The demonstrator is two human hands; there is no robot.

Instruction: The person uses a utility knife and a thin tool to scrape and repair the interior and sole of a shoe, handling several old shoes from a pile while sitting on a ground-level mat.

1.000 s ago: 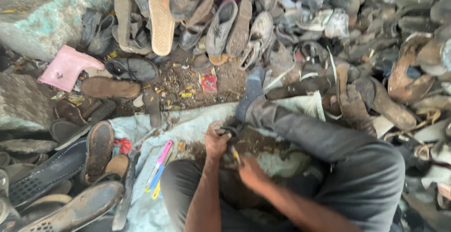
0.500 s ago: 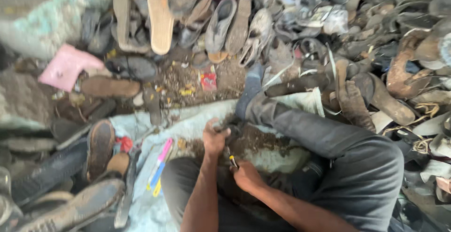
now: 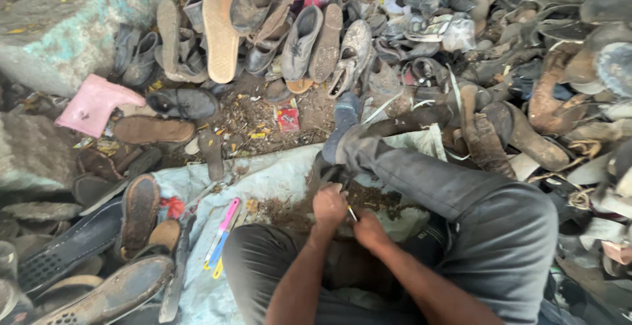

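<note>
A bright pink boot (image 3: pixel 92 104) stands out against grey stone (image 3: pixel 72 22) amid heaps of brown, mud-caked shoe soles (image 3: pixel 141 212). A tan sandal sole (image 3: pixel 220 35) lies among dull grey shoes (image 3: pixel 299 42). On the pale blue-white sheet (image 3: pixel 263 180) rest pink, blue and yellow strips (image 3: pixel 221 238), near a small red wrapper (image 3: pixel 288 119). The seated person's trousers (image 3: pixel 487 233) are dark grey.

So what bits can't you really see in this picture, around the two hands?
Head view, the only one:
- The dark worn piece gripped by the left hand: the fingers cover most of it, so its kind is unclear.
- The thin tool in the right hand: too small; only a short tip shows.
- The grey rubber sole at lower left: cut off by the bottom edge.
- Both forearms: cut off by the bottom edge.
</note>
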